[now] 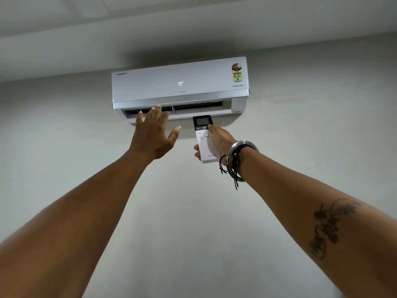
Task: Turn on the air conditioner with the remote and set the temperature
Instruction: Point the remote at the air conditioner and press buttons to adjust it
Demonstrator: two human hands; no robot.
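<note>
Right hand (217, 140) fingers gripping remote (205, 139), partly covering buttons, left hand (153, 134) fingers spread

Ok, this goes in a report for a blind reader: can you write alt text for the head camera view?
A right hand aims a white remote up at a wall-mounted air conditioner whose panel shows 19. The open left hand is raised toward the vent, fingers spread. Bracelets circle the right wrist.

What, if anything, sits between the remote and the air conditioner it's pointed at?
Nothing visible. The right hand holds the remote just below the air conditioner. The open left hand is raised toward the vent, off to the side of that path.
</note>
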